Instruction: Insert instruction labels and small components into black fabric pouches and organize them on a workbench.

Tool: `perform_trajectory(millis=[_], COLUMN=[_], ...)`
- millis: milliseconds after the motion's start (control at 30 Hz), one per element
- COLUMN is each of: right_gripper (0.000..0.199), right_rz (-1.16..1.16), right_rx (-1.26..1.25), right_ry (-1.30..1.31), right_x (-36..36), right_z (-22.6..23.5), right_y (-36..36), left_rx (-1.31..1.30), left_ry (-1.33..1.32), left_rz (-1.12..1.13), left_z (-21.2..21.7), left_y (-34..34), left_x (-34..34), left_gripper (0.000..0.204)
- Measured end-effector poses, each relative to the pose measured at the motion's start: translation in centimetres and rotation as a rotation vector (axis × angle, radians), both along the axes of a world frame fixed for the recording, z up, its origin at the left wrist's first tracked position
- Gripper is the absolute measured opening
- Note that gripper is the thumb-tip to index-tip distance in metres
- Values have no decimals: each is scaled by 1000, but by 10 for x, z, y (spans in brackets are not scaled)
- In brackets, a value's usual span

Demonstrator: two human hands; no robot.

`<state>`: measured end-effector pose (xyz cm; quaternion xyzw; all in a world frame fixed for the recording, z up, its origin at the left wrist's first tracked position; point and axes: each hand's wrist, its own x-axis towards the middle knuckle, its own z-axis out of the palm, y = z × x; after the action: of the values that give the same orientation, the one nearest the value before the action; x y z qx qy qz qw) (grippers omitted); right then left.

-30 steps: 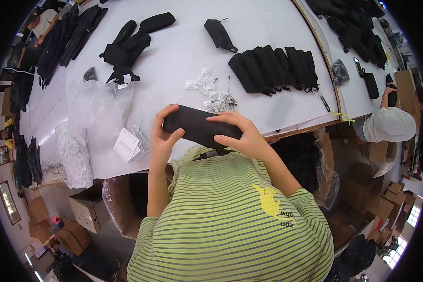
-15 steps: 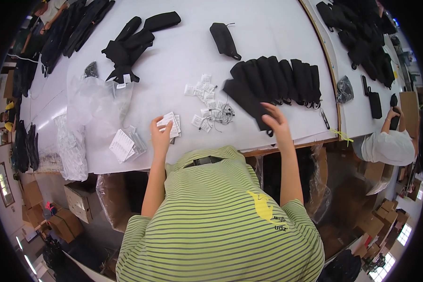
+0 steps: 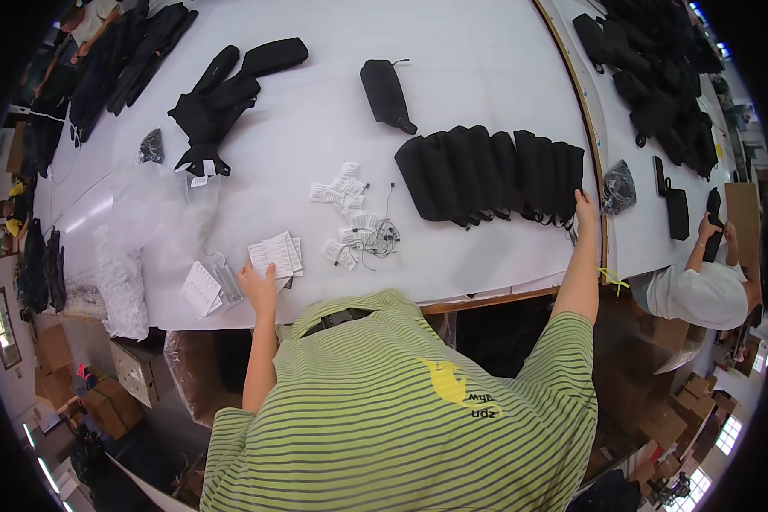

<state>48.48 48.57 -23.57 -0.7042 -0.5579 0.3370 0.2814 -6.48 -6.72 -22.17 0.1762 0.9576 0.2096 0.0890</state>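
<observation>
My left hand (image 3: 259,288) is at the near edge of the table, thumb and fingers closed on the lower edge of a white printed card (image 3: 270,253). More cards lie fanned under it. My right hand (image 3: 585,213) touches the right end of a row of black fabric pouches (image 3: 495,175), fingers stretched along the last one and partly hidden. The pouches overlap side by side, small loops toward me. Between my hands lie small white tags (image 3: 347,189) and a tangle of thin black cords (image 3: 381,241).
A single black pouch (image 3: 386,92) lies beyond the row. Clear plastic bags (image 3: 158,205) and more cards (image 3: 203,290) are at left, below a heap of black pouches (image 3: 218,107). Across a wooden edge (image 3: 602,205), a co-worker (image 3: 700,286) handles a black item.
My right hand has let go of the black pouch, which now lies at the row's left end, and has moved to the right end. My left hand has drawn slightly back with the card.
</observation>
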Motion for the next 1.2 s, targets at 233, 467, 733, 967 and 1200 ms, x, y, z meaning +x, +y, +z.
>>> perform_trajectory(millis=[233,467,733,967,1200], right_gripper=[37,22,17,18,16], right_rz=[5,925,879,842,647], right_rx=[529,74,141,180,-49], right_ry=[-471,38,-303,-350,260], right_x=[-100,-259,-300,-293,-286], right_z=[51,70,13,17,64], right_y=[-53,-265,-333,-343,-340], left_rx=[-52,202,624,749,693], left_ry=[331,-147,-362,-421,-474], left_rz=[-55,1,95,137,104], left_z=[22,31,60,76,85], left_y=[1,25,27,15,16], left_x=[13,-5,9,18,21], left_gripper=[52,16,48,62,56])
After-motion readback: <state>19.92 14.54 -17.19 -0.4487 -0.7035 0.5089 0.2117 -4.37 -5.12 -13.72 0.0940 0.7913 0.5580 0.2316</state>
